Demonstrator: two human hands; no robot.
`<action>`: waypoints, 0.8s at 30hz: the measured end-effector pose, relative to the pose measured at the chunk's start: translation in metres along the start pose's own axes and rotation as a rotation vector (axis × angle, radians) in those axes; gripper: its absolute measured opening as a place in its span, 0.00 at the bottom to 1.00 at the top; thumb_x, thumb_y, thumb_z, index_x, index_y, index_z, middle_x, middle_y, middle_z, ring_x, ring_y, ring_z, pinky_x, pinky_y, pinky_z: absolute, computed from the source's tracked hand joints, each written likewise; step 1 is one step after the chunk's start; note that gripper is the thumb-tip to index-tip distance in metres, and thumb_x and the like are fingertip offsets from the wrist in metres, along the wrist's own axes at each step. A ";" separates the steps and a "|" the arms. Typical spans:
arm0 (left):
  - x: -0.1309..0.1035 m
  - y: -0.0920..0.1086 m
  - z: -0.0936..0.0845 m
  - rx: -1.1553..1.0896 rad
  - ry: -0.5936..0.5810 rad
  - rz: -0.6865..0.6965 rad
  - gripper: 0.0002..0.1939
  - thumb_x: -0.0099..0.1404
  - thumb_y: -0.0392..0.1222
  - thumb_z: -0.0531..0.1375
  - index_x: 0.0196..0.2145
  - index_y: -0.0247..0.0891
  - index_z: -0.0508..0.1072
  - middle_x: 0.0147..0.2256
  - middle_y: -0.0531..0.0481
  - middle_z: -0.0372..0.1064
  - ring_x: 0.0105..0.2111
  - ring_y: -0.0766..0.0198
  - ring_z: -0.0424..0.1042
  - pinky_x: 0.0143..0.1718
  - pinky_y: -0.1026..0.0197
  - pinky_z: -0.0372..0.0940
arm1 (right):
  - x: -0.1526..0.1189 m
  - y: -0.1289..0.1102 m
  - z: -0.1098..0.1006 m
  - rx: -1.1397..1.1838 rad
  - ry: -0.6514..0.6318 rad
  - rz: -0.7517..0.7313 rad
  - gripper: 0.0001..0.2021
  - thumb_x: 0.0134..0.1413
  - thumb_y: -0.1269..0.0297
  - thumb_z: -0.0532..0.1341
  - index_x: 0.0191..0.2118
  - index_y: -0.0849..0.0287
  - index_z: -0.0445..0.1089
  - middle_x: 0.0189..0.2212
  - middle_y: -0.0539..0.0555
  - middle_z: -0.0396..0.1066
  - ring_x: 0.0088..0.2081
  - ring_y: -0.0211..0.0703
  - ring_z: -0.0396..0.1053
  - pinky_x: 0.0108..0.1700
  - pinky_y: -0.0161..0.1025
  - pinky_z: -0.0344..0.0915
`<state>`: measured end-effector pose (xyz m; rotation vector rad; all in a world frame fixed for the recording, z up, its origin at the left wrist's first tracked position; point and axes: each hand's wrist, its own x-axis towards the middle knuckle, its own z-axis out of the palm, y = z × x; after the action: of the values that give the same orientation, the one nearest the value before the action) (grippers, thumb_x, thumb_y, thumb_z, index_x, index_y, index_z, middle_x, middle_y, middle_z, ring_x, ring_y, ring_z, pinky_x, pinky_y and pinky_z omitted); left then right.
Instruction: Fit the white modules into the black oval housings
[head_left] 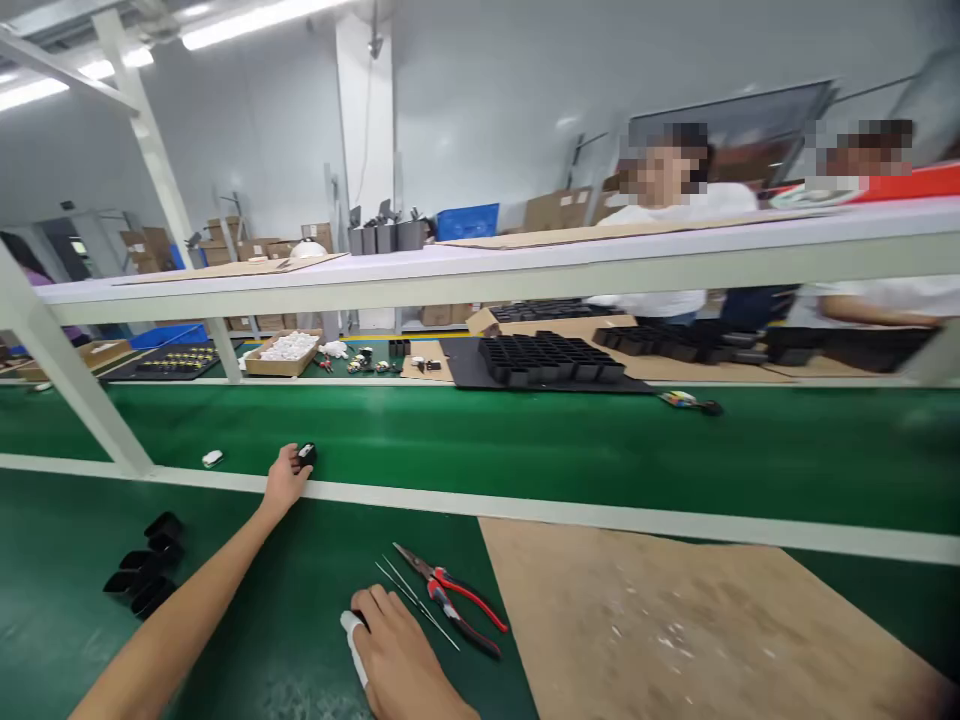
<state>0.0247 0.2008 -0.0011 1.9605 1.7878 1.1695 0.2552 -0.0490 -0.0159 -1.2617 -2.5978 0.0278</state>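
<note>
My left hand reaches over the green belt just past the white rail, its fingers closed on a small black part with a white spot on top. A small white piece lies on the belt to the left of it. Near the front, my right hand is low over the green table with its fingers curled, and a white wrap covers its thumb. A bit of something dark shows between thumb and fingers, too hidden to name. Beside that hand lie red-and-black pliers and thin metal tweezers.
Several black cups stand at left. A brown board lies at right. Across the belt are a black tray and a box of white parts. A shelf crosses overhead. Two people are beyond it.
</note>
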 end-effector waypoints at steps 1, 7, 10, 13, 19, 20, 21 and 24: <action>-0.007 0.000 -0.001 -0.001 0.007 0.017 0.17 0.71 0.40 0.66 0.55 0.33 0.73 0.50 0.41 0.77 0.46 0.55 0.80 0.46 0.51 0.77 | 0.000 0.001 0.002 0.004 0.010 0.000 0.12 0.58 0.67 0.65 0.48 0.60 0.74 0.53 0.58 0.71 0.51 0.55 0.67 0.56 0.49 0.67; -0.048 0.001 -0.054 0.062 -0.035 0.130 0.06 0.69 0.41 0.63 0.40 0.40 0.79 0.51 0.43 0.79 0.52 0.51 0.77 0.54 0.50 0.73 | -0.002 0.005 0.023 0.033 0.142 -0.014 0.16 0.48 0.76 0.64 0.45 0.57 0.74 0.51 0.58 0.72 0.51 0.55 0.67 0.52 0.47 0.67; -0.053 -0.005 -0.106 0.133 -0.058 0.114 0.18 0.73 0.51 0.58 0.30 0.41 0.78 0.45 0.44 0.81 0.49 0.51 0.78 0.56 0.51 0.71 | -0.003 0.003 0.027 0.036 0.206 -0.019 0.20 0.44 0.80 0.62 0.44 0.56 0.74 0.50 0.57 0.72 0.50 0.55 0.68 0.50 0.48 0.67; -0.049 -0.021 -0.160 0.225 -0.063 0.036 0.21 0.73 0.56 0.55 0.34 0.41 0.79 0.42 0.43 0.82 0.46 0.49 0.79 0.53 0.51 0.71 | -0.003 0.002 0.023 0.039 0.237 -0.032 0.21 0.42 0.82 0.60 0.42 0.55 0.73 0.51 0.57 0.72 0.50 0.55 0.68 0.50 0.48 0.67; -0.056 -0.073 -0.235 0.389 -0.127 -0.178 0.19 0.56 0.56 0.69 0.39 0.41 0.79 0.46 0.39 0.81 0.49 0.41 0.79 0.53 0.50 0.72 | -0.002 0.001 0.024 0.023 0.250 -0.055 0.23 0.42 0.83 0.59 0.45 0.56 0.73 0.50 0.59 0.72 0.49 0.56 0.68 0.48 0.48 0.69; -0.060 -0.080 -0.240 0.398 -0.143 -0.210 0.20 0.55 0.56 0.69 0.40 0.41 0.79 0.46 0.39 0.82 0.49 0.41 0.80 0.51 0.50 0.73 | -0.002 0.001 0.025 0.018 0.247 -0.055 0.24 0.43 0.83 0.59 0.46 0.56 0.73 0.50 0.59 0.71 0.49 0.56 0.68 0.48 0.48 0.69; -0.064 -0.085 -0.244 0.400 -0.157 -0.235 0.22 0.55 0.57 0.69 0.42 0.41 0.79 0.47 0.39 0.82 0.49 0.42 0.80 0.50 0.51 0.74 | -0.001 0.001 0.025 0.015 0.241 -0.057 0.25 0.44 0.83 0.58 0.48 0.56 0.73 0.51 0.59 0.71 0.49 0.56 0.68 0.48 0.48 0.69; -0.071 -0.095 -0.247 0.383 -0.189 -0.270 0.25 0.56 0.56 0.69 0.48 0.41 0.78 0.50 0.39 0.81 0.50 0.45 0.81 0.49 0.54 0.75 | -0.002 0.001 0.025 0.013 0.237 -0.066 0.26 0.47 0.84 0.57 0.51 0.57 0.72 0.52 0.60 0.70 0.50 0.56 0.67 0.48 0.48 0.69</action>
<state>-0.2088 0.0758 0.0702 1.8571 2.2070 0.5700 0.2509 -0.0474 -0.0405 -1.1014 -2.4292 -0.1101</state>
